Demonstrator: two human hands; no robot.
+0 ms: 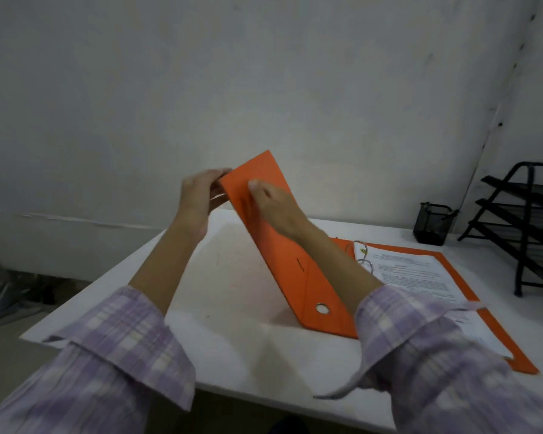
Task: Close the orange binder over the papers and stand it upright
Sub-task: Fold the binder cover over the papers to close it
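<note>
A: Where is the binder?

B: The orange cardboard ring binder lies open on the white bench. Its back cover is flat on the bench toward the right, with the stack of white printed papers on it, threaded on the metal rings. The front cover is lifted off the bench and slants up to the left, its free edge high in the air.

A: And the hands?

B: Both are at the top of that raised cover. The left hand has its grip closed on the upper edge, fingers curled behind, thumb toward the front. The right hand has its grip pressed flat and open against the outer face of the cover, just below the top edge, the forearm crossing over the spine. Both arms wear lilac plaid sleeves.

A: Anything else on the bench?

B: A small black mesh pen cup stands at the far right, well apart from the binder, and a black wire tiered paper tray is beside it against the wall.
</note>
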